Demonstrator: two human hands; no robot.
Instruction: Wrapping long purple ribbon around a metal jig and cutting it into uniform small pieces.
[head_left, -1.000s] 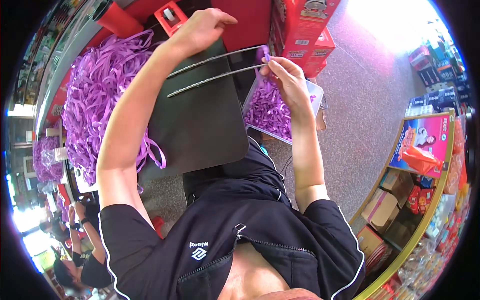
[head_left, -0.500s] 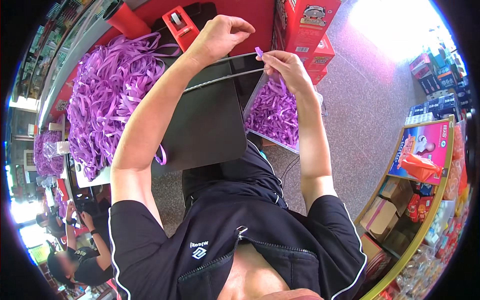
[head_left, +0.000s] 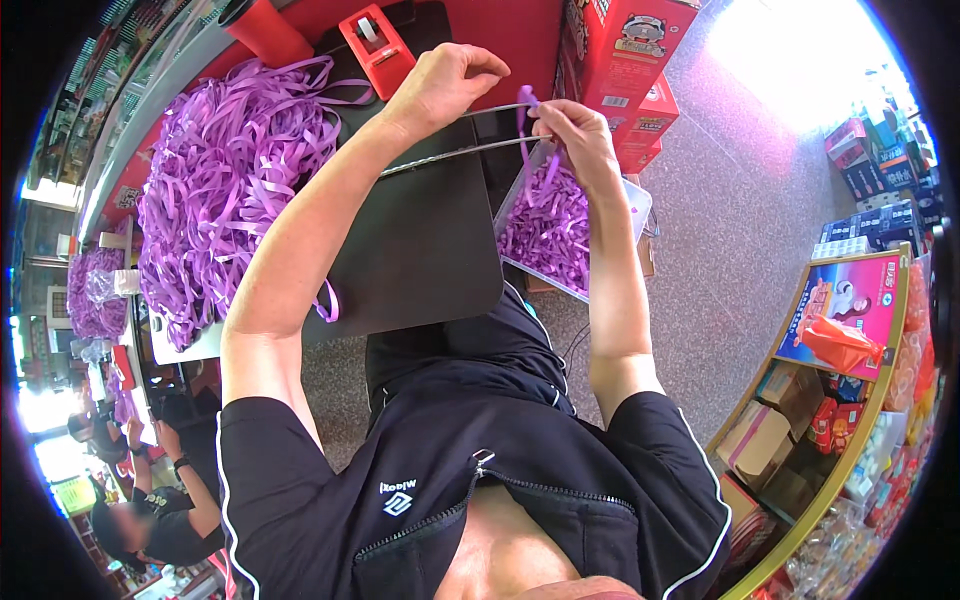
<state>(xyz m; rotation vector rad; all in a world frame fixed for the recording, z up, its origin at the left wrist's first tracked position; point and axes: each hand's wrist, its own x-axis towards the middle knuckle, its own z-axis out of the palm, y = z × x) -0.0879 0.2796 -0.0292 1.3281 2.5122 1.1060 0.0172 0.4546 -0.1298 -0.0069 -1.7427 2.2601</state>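
Note:
My right hand (head_left: 578, 138) pinches a purple ribbon (head_left: 527, 96) at the right ends of two thin metal rods (head_left: 455, 153). A strand of the ribbon hangs below those fingers. My left hand (head_left: 448, 88) hovers just left of it above the rods, thumb and fingers drawn together; whether anything is between them is hidden. The rods run over a black tabletop (head_left: 430, 250), partly covered by my left forearm. A big heap of loose purple ribbons (head_left: 235, 190) lies on the left. Under my right hand stands a clear plastic bin (head_left: 575, 292) full of purple ribbon pieces (head_left: 545, 225).
A red tape dispenser (head_left: 378, 52) and a red cylinder (head_left: 265, 32) stand at the table's back. Red cartons (head_left: 625, 60) are stacked beyond the bin. A shelf unit with goods (head_left: 835, 350) stands at right. Another person (head_left: 165, 510) sits at far left, hands raised.
The ribbon at my right fingers now shows a longer strand hanging down toward the bin. My left hand has barely moved. The view has shifted slightly.

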